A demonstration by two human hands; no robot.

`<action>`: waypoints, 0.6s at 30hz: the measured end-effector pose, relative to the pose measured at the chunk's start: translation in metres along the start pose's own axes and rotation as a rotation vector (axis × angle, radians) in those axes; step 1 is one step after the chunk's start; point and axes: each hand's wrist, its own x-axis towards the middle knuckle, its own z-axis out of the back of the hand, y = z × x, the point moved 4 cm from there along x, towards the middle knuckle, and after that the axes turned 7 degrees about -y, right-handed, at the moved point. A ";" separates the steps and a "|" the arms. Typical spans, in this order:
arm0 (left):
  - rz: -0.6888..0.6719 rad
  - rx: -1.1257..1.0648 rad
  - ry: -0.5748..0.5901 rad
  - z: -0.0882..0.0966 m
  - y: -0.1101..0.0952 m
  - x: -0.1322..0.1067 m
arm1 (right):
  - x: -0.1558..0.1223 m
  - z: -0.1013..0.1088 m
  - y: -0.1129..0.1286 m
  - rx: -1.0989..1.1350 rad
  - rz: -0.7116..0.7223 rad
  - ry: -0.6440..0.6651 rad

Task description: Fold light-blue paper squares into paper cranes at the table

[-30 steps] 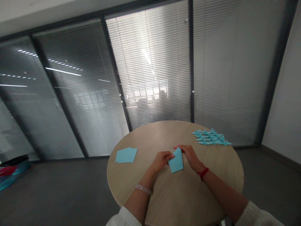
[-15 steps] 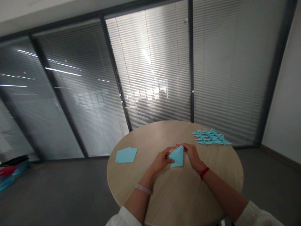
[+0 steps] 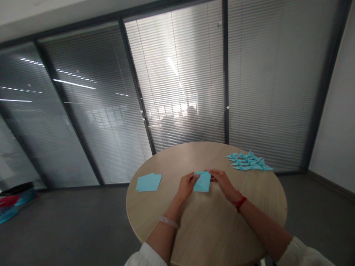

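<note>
A partly folded light blue paper (image 3: 203, 181) lies on the round wooden table (image 3: 199, 221) between my hands. My left hand (image 3: 187, 186) grips its left edge with closed fingers. My right hand (image 3: 223, 183) pinches its right side, fingers pressed onto the sheet. A red band circles my right wrist and a clear bracelet my left wrist.
A small stack of flat blue sheets (image 3: 149, 182) lies at the table's left. Several finished blue folded paper figures (image 3: 249, 162) lie in a cluster at the far right. Glass walls with blinds stand behind the table. Coloured items (image 3: 11, 203) rest on the floor at left.
The paper has been folded from a tall pointed shape into a shorter, squarer one and shifted slightly away from me and left. Both hands moved with it.
</note>
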 end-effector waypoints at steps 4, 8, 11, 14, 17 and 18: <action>0.001 0.082 -0.064 0.003 0.003 0.002 | 0.002 -0.006 -0.007 0.002 -0.076 0.061; 0.012 0.079 -0.011 0.000 0.000 0.000 | 0.001 -0.007 -0.011 0.005 -0.125 0.042; 0.018 0.060 0.013 -0.002 0.000 -0.002 | 0.000 -0.007 -0.010 -0.026 -0.127 0.026; 0.025 0.068 -0.017 -0.001 0.001 -0.001 | -0.001 -0.008 -0.007 -0.025 -0.101 0.031; 0.036 0.050 -0.076 0.002 0.003 0.001 | -0.002 -0.010 -0.005 0.023 -0.080 0.067; 0.042 0.033 -0.099 0.004 0.004 0.002 | -0.002 -0.011 -0.005 0.039 -0.081 0.083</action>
